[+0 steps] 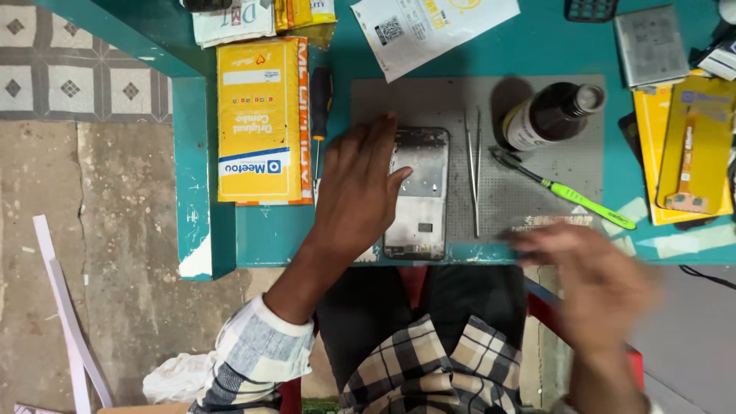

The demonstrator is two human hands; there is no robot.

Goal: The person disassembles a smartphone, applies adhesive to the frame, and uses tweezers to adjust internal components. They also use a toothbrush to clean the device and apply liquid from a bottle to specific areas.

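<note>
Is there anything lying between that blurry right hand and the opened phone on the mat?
Nothing visible blocks it. The right hand hovers at the table's near edge, and only bare mat lies between it and the opened phone. The tweezers lie just beside the phone's right edge. The left hand rests on the phone.

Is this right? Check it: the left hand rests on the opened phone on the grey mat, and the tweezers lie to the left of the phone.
Not quite. The head view shows the left hand resting on the opened phone on the grey mat, but the tweezers lie to the right of the phone, between it and the dark bottle.
</note>
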